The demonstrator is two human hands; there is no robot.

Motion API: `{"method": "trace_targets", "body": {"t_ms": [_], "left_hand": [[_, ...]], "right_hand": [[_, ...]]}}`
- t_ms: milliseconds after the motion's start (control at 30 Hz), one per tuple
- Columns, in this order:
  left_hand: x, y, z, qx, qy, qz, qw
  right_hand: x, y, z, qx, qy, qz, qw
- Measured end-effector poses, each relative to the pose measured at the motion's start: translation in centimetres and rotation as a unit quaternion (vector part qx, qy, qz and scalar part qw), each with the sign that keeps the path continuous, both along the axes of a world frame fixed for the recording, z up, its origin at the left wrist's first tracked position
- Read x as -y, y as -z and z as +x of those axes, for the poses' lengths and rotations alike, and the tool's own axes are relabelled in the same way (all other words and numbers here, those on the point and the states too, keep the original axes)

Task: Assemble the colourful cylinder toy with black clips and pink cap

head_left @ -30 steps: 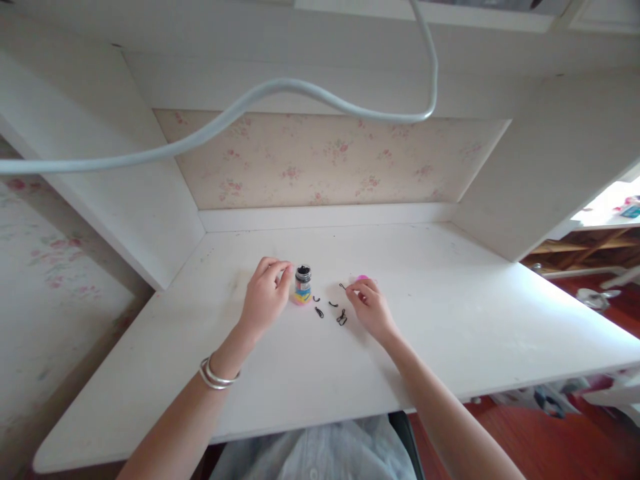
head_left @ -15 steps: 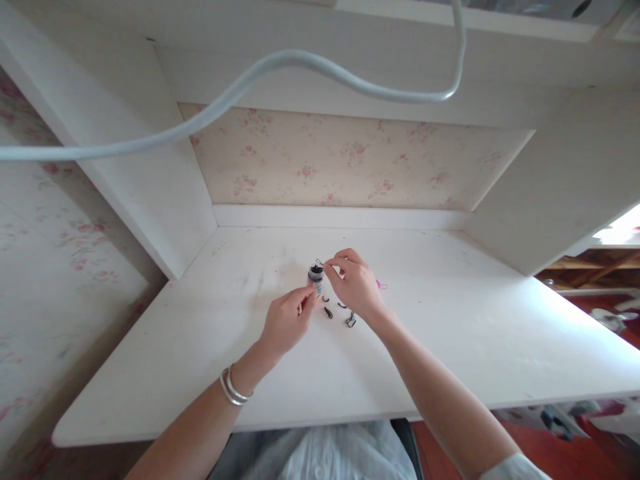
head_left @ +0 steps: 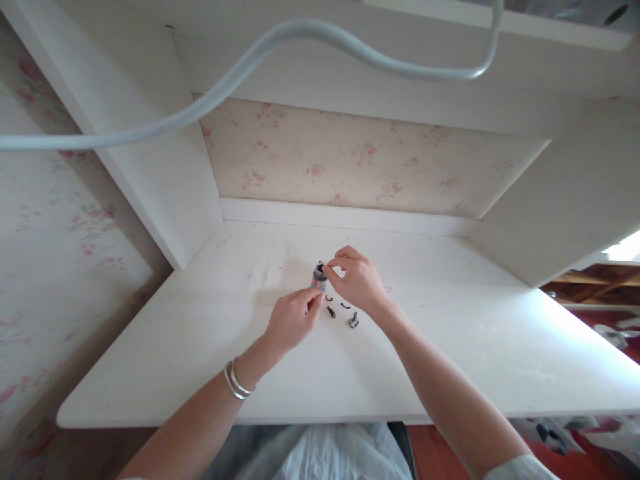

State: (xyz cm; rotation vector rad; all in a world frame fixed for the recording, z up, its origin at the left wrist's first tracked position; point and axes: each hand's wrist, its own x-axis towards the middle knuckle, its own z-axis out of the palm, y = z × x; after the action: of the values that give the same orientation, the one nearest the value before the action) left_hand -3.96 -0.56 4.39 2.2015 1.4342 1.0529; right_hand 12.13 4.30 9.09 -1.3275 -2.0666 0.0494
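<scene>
A small clear jar [head_left: 319, 280] with a coloured label stands upright on the desk, with black hair ties showing at its open mouth. My left hand [head_left: 293, 321] is closed at the jar's lower front, thumb and fingertips against it. My right hand [head_left: 357, 277] is at the jar's rim, thumb and finger pinched on a thin black hair tie [head_left: 321, 264] that is partly hidden. In front of the jar lie several black loops and strands, among them a folded loop [head_left: 331, 312] and a small tangle [head_left: 354, 321].
The white desk [head_left: 200, 347] has a back board and side panels. A pink loop [head_left: 388, 289] lies beyond my right wrist. A white cable [head_left: 310, 28] hangs across the top of the view, below a shelf.
The black hair tie at my right fingertips is lower, now at the jar's mouth instead of above it. The jar tilts slightly differently. The view has shifted a little.
</scene>
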Motion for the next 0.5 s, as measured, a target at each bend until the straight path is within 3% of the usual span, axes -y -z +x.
{"method": "trace_targets", "body": {"t_ms": [300, 400, 500], "left_hand": [[0.0, 0.3, -0.1, -0.025, 0.009, -0.013, 1.0], [-0.1, 0.7, 0.0, -0.038, 0.023, -0.015, 0.999], [-0.3, 1.4, 0.3, -0.06, 0.035, -0.018, 0.997]], "right_hand": [[0.3, 0.1, 1.6, -0.065, 0.005, -0.001, 0.998], [0.9, 1.8, 3.6, -0.095, 0.033, -0.026, 0.995], [1.7, 4.8, 6.1, -0.103, 0.05, -0.08, 0.99]]}}
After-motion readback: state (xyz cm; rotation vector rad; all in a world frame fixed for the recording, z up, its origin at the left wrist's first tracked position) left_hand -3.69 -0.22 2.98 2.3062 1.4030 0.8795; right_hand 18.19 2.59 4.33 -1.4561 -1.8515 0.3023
